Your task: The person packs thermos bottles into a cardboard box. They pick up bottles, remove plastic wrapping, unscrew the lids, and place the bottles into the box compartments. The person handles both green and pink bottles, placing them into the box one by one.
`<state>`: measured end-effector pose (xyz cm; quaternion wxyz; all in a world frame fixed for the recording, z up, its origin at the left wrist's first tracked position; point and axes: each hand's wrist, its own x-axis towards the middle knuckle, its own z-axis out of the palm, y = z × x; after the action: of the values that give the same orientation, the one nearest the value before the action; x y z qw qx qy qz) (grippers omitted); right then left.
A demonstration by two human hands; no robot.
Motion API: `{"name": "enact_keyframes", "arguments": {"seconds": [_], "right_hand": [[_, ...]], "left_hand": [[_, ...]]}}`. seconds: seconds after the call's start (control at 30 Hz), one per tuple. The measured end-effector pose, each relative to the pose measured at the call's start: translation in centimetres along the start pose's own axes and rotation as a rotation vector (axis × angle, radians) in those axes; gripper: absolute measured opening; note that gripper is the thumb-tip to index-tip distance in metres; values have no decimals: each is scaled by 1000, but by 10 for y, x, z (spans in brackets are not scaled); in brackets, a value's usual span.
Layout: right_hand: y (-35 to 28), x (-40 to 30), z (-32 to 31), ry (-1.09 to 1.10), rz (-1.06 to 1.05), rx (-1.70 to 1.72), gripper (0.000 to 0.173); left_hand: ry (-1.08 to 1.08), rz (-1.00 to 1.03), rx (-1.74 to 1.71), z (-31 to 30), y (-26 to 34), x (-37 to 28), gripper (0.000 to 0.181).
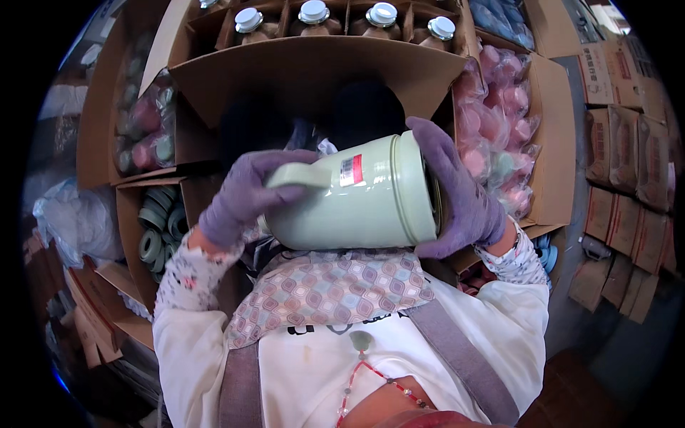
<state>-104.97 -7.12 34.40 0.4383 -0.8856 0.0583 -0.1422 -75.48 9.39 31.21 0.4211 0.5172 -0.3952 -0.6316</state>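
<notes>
A pale green, glossy vacuum-jug body [342,208] lies on its side above my lap, over the patterned apron [342,283]. My left hand [249,190], in a purple glove, grips it at the left end, with the fingers around its pale green handle [297,175]. My right hand [460,198], gloved alike, spans the wide ringed end at the right, thumb and fingers spread across its rim. A barcode sticker with a red strip [351,170] is on the upper side. The inside of the ringed end is mostly hidden by my right hand.
In front stands a divided cardboard box [321,64] of bottles with white caps [314,10]. Bagged pink parts [497,117] fill a box at right; bagged pink and green parts [152,134] are at left. Below these, a carton holds grey-green rings [155,230]. Cartons [626,214] stack at far right.
</notes>
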Motion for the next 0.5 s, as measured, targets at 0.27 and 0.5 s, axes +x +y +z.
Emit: {"name": "enact_keyframes", "arguments": {"seconds": [0.27, 0.5], "right_hand": [[-4, -8, -19, -120, 483, 401, 99], [-41, -44, -60, 86, 834, 847, 80]], "left_hand": [[46, -144, -10, -16, -19, 9, 53], [268, 133, 117, -4, -24, -24, 45]]}}
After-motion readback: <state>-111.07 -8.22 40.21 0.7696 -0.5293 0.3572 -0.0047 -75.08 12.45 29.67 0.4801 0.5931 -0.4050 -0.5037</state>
